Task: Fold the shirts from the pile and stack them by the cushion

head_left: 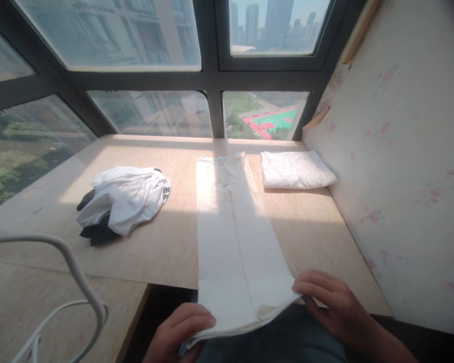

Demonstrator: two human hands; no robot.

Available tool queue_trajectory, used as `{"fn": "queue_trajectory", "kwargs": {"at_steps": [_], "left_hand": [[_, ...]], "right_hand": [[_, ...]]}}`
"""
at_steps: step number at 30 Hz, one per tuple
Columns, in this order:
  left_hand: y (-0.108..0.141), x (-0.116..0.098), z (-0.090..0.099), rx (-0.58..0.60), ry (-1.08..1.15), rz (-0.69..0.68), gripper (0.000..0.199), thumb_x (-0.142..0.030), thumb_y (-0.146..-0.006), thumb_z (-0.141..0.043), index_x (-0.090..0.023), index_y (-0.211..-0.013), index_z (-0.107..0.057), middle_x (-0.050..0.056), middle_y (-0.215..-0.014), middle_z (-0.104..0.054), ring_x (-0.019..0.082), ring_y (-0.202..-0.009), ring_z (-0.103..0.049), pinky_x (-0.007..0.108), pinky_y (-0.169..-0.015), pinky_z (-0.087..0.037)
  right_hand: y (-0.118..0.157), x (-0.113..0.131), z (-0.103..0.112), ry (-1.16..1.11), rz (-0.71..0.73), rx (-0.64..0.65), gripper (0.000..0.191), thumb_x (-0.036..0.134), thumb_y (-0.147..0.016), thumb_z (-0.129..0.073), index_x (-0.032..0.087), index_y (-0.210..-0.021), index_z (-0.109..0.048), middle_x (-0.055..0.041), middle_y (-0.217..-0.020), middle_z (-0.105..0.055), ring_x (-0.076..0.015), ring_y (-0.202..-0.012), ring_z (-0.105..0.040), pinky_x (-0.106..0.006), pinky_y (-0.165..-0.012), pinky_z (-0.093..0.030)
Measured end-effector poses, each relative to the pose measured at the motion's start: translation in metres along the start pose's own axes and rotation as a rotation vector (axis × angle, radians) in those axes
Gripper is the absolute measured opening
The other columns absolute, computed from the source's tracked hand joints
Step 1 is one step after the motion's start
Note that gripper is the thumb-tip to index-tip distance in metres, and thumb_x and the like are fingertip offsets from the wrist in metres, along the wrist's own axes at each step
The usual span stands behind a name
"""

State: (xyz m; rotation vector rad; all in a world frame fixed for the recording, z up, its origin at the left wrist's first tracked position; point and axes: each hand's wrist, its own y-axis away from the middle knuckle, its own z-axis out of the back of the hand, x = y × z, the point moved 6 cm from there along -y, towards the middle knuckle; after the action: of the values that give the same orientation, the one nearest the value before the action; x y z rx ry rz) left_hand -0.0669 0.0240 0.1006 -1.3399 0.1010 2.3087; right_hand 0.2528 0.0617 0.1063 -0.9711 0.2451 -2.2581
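Note:
A pair of white trousers (pixel 227 242) lies lengthwise on the wooden surface, its waistband towards the window and the two legs side by side. The leg ends hang over the near edge, lifted in front of my body. My left hand (pixel 181 327) grips the left corner of the hem, fingers on top and thumb below. On the right corner, my right hand (pixel 325 297) pinches the fabric between fingers and thumb. The hem sags slightly between both hands, and several layers show along it.
A crumpled white and black garment (pixel 128 196) lies to the left. Near the right wall (pixel 412 166) rests a folded white cloth (pixel 297 170). A white tube-like loop (pixel 71 262) stands at the lower left. Windows line the far edge of the wooden surface (pixel 166 247).

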Motion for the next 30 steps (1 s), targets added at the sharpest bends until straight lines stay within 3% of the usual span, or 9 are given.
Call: {"fn": "queue_trajectory", "kwargs": {"at_steps": [3,5,8,11,14,17,21,25,30], "left_hand": [[-0.060,0.017,0.040,-0.158,0.032,0.050,0.014,-0.025,-0.089,-0.064,-0.024,-0.099,-0.074,0.005,-0.099,-0.075,0.020,-0.092,-0.071,0.029,-0.081,-0.058],[-0.113,0.049,0.070,-0.368,0.035,0.157,0.023,-0.037,-0.085,-0.068,-0.019,-0.098,-0.074,0.007,-0.098,-0.075,0.023,-0.093,-0.070,0.032,-0.083,-0.057],[-0.190,0.106,0.090,-0.433,0.009,0.276,0.037,-0.042,-0.085,-0.059,-0.016,-0.107,-0.071,0.009,-0.100,-0.075,0.023,-0.092,-0.069,0.034,-0.080,-0.056],[-0.232,0.155,0.096,-0.440,-0.099,0.371,0.023,-0.031,-0.074,-0.063,-0.016,-0.088,-0.073,0.007,-0.080,-0.072,0.023,-0.080,-0.067,0.034,-0.074,-0.054],[-0.238,0.183,0.095,-0.433,-0.193,0.423,0.022,-0.024,-0.069,-0.062,-0.018,-0.087,-0.074,0.005,-0.078,-0.071,0.022,-0.077,-0.065,0.033,-0.074,-0.051],[-0.236,0.189,0.093,-0.380,-0.235,0.411,0.029,-0.024,-0.071,-0.060,-0.018,-0.095,-0.075,0.004,-0.082,-0.073,0.021,-0.078,-0.065,0.032,-0.075,-0.051],[-0.241,0.184,0.097,-0.335,-0.279,0.356,0.032,-0.025,-0.077,-0.054,-0.019,-0.101,-0.073,0.003,-0.091,-0.075,0.019,-0.082,-0.067,0.029,-0.077,-0.052],[-0.249,0.180,0.097,-0.338,-0.397,0.341,0.033,-0.023,-0.082,-0.050,-0.020,-0.107,-0.071,0.004,-0.093,-0.074,0.019,-0.083,-0.068,0.030,-0.079,-0.053],[-0.249,0.156,0.075,-0.396,-0.658,0.296,0.044,-0.019,-0.086,-0.049,-0.012,-0.128,-0.060,0.020,-0.127,-0.063,0.032,-0.121,-0.057,0.050,-0.105,-0.043]], "right_hand": [[-0.077,-0.027,0.018,-0.052,0.002,-0.068,0.023,0.008,-0.090,-0.054,0.021,-0.104,-0.068,-0.0063,-0.095,-0.072,-0.0170,-0.087,-0.068,-0.029,-0.078,-0.055],[-0.140,-0.063,0.013,-0.088,-0.103,-0.026,0.018,0.016,-0.089,-0.056,0.019,-0.097,-0.071,-0.0056,-0.092,-0.073,-0.0173,-0.083,-0.067,-0.029,-0.077,-0.053],[-0.218,-0.129,-0.016,-0.113,-0.423,0.063,0.022,0.017,-0.086,-0.056,0.016,-0.101,-0.073,-0.0060,-0.099,-0.074,-0.0171,-0.088,-0.067,-0.027,-0.080,-0.052],[-0.258,-0.175,-0.050,-0.054,-0.540,0.078,0.033,0.011,-0.078,-0.056,0.012,-0.106,-0.073,-0.0094,-0.097,-0.074,-0.0194,-0.084,-0.067,-0.028,-0.076,-0.052],[-0.262,-0.200,-0.075,-0.003,-0.574,0.064,0.042,0.006,-0.069,-0.056,0.012,-0.107,-0.073,-0.0101,-0.096,-0.073,-0.0205,-0.081,-0.066,-0.029,-0.077,-0.051],[-0.251,-0.209,-0.081,0.015,-0.558,0.026,0.045,0.007,-0.072,-0.052,0.015,-0.111,-0.072,-0.0086,-0.101,-0.073,-0.0194,-0.086,-0.065,-0.029,-0.082,-0.050],[-0.241,-0.212,-0.069,0.021,-0.506,-0.063,0.042,0.016,-0.081,-0.048,0.018,-0.117,-0.068,-0.0064,-0.112,-0.071,-0.0180,-0.091,-0.064,-0.030,-0.086,-0.050],[-0.237,-0.216,-0.063,0.080,-0.488,-0.139,0.046,0.015,-0.081,-0.045,0.014,-0.123,-0.064,-0.0104,-0.105,-0.071,-0.0224,-0.091,-0.064,-0.037,-0.086,-0.052],[-0.239,-0.190,-0.083,0.167,-0.334,-0.152,0.054,0.009,-0.082,-0.043,0.013,-0.134,-0.057,-0.0156,-0.137,-0.057,-0.0274,-0.130,-0.048,-0.044,-0.111,-0.039]]}}
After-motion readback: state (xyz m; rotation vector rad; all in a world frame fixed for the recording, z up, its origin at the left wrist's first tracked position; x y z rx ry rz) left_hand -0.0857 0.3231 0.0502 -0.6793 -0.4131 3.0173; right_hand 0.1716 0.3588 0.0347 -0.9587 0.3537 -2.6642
